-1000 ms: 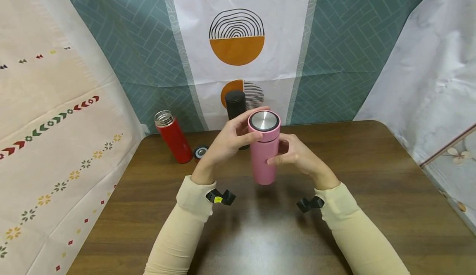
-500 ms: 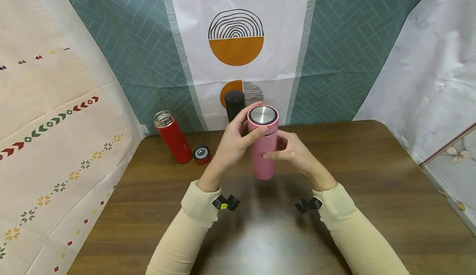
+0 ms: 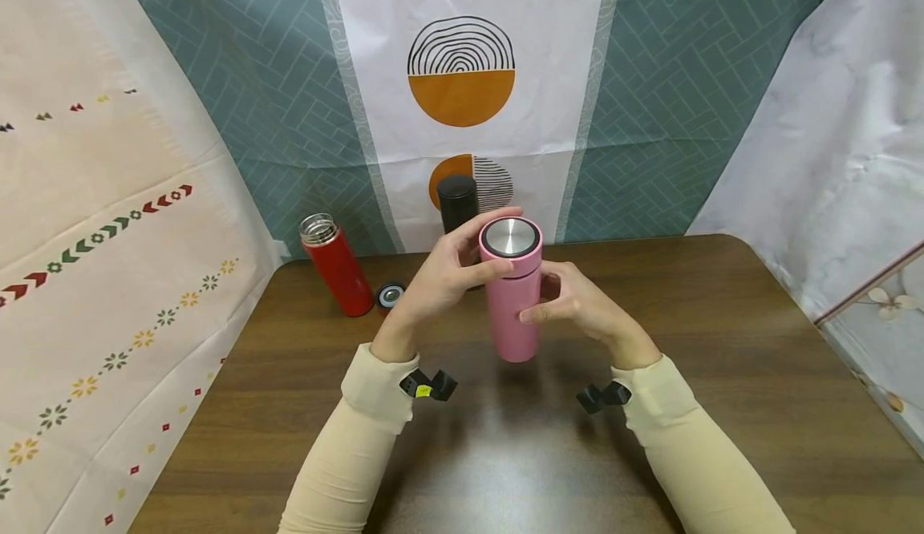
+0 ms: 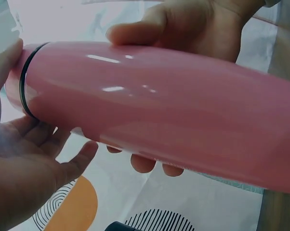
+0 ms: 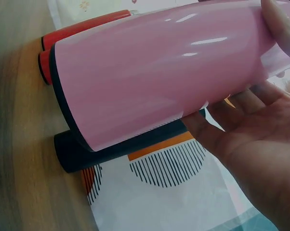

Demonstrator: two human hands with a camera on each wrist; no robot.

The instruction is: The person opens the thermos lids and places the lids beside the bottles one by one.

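Observation:
A pink thermos bottle [image 3: 516, 329] is held upright above the table, its lid [image 3: 510, 237] topped by a silver disc with a dark ring. My left hand [image 3: 440, 277] grips the lid, thumb across its front and fingers behind. Lower down, my right hand [image 3: 585, 301] holds the body, with the thumb on the near side. A thin dark ring [image 4: 23, 86] marks the seam between lid and body in the left wrist view. From the right wrist, the bottle's dark base edge [image 5: 63, 101] shows. Some fingers of both hands are hidden behind the bottle.
An open red thermos bottle [image 3: 339, 273] stands at the back left of the wooden table [image 3: 289, 406], its small lid [image 3: 390, 297] beside it. A black bottle [image 3: 458, 201] stands behind my left hand, partly covered. Patterned cloth [image 3: 664, 117] hangs behind the table.
My left hand turned at the lid, thumb shifting right and up, then came back. The pink bottle rose slightly and came down again. The red and black bottles stayed put.

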